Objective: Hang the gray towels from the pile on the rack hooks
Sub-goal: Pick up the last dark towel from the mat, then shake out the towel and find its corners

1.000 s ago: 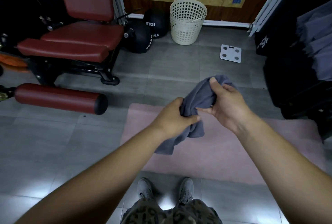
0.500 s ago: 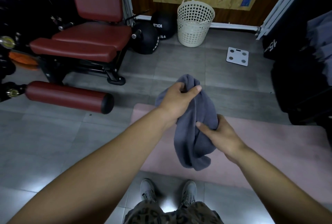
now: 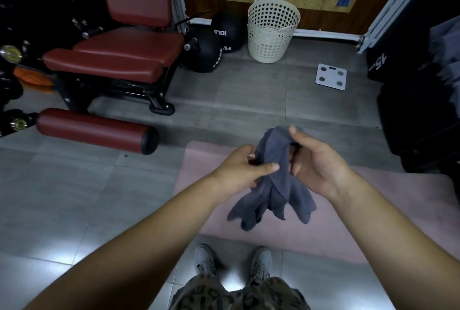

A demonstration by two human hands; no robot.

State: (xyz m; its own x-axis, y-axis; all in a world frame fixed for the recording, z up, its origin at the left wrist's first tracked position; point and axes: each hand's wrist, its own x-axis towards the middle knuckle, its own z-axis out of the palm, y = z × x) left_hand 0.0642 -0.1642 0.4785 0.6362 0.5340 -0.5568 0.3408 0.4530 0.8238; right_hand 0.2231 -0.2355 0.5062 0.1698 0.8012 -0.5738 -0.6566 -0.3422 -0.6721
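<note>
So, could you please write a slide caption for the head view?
Left hand and right hand hold a bunched gray towel above a pink mat, white basket behind.

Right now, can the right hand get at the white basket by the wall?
Probably not: the right hand and left hand both grip the gray towel, and the basket stands across the floor, seemingly out of reach.

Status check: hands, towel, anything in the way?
Left hand grips gray towel mid-bunch, right hand pinches its top. Towel bunched, ends dangling over pink mat. No rack hooks made out in view.
</note>
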